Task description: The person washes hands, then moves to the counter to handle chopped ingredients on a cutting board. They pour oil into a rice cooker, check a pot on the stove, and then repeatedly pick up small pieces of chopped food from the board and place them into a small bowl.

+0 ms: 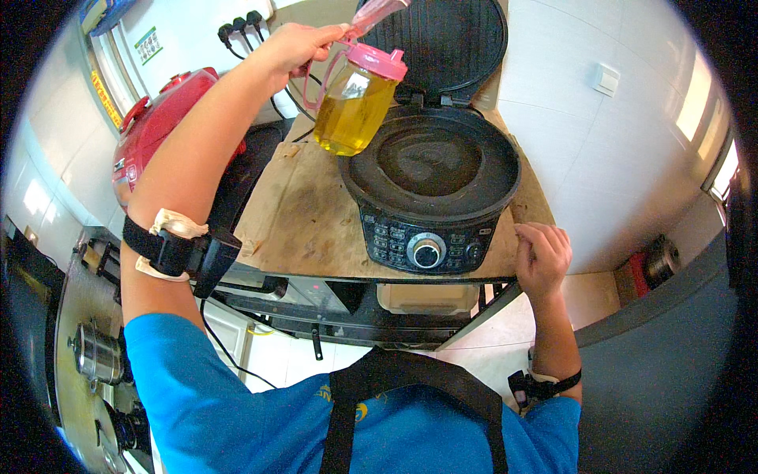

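My left hand [301, 52] grips the pink handle of a glass oil jug [356, 109] and holds it tilted above the left rim of an electric baking pan. Yellow oil fills much of the jug, under a pink spouted lid [379, 62]. A translucent pink piece [379, 13] sticks up by my thumb; what it is I cannot tell. The baking pan's dark lower plate [429, 160] lies exposed, its lid [438, 41] raised behind. At the front is a control panel with a silver knob [426, 253]. My right hand [542, 255], loosely curled and holding nothing, is by the right edge of the cardboard-covered top [296, 219].
A red appliance, likely a rice cooker [160, 136], stands left beneath my forearm. Black plugs [238, 26] and cords run along the wall behind. Below the top is a shelf with a beige container [427, 298]. Metal pots [98, 352] sit far left. A tiled wall [592, 136] closes off the right.
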A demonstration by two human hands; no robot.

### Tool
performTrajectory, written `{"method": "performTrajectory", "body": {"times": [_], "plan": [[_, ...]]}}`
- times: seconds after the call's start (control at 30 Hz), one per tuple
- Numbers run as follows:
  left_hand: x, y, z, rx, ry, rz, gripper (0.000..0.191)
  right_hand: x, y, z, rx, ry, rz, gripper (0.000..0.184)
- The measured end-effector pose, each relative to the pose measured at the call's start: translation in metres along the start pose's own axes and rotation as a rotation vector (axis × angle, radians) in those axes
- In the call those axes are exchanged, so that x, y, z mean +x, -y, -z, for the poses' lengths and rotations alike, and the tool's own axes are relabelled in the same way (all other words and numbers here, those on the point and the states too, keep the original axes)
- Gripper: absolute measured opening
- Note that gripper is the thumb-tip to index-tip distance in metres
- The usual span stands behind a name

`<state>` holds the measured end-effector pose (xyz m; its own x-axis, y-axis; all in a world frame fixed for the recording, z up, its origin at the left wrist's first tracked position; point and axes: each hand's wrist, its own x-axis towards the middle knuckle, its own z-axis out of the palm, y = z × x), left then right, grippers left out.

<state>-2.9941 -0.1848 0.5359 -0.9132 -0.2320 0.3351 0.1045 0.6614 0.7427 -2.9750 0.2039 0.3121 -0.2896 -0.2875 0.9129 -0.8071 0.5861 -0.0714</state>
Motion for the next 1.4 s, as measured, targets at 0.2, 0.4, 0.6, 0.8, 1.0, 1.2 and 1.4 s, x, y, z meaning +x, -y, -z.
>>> {"method": "performTrajectory", "body": {"times": [0.2, 0.4, 0.6, 0.8, 1.0, 1.2, 1.4], "plan": [[-0.021, 0.024, 0.003, -0.437, -0.087, 0.014, 0.032, -0.002, -0.001, 0.0, 0.007, 0.007, -0.005, 0.021], [-0.054, 0.065, 0.04, -0.551, -0.223, 0.135, 0.036, -0.003, -0.001, -0.003, -0.001, 0.012, 0.004, 0.021], [-0.113, 0.117, 0.06, -0.699, -0.319, 0.156, 0.026, -0.002, 0.0, -0.003, 0.0, 0.037, 0.02, 0.018], [-0.21, 0.144, 0.083, -0.911, -0.587, 0.098, 0.011, -0.001, 0.015, 0.005, 0.229, -0.048, 0.233, 0.014], [-0.346, 0.147, 0.103, -0.895, -0.928, 0.123, 0.026, -0.005, 0.089, -0.047, 0.858, 0.205, 0.674, 0.021], [-0.512, 0.168, 0.104, -0.566, -0.992, 0.26, 0.043, -0.029, 0.207, -0.108, 0.776, 0.996, 0.688, 0.026], [-0.68, 0.198, 0.088, -0.715, -1.343, 0.339, 0.016, -0.065, 0.331, -0.18, 0.518, 1.374, 0.654, 0.041]]}}
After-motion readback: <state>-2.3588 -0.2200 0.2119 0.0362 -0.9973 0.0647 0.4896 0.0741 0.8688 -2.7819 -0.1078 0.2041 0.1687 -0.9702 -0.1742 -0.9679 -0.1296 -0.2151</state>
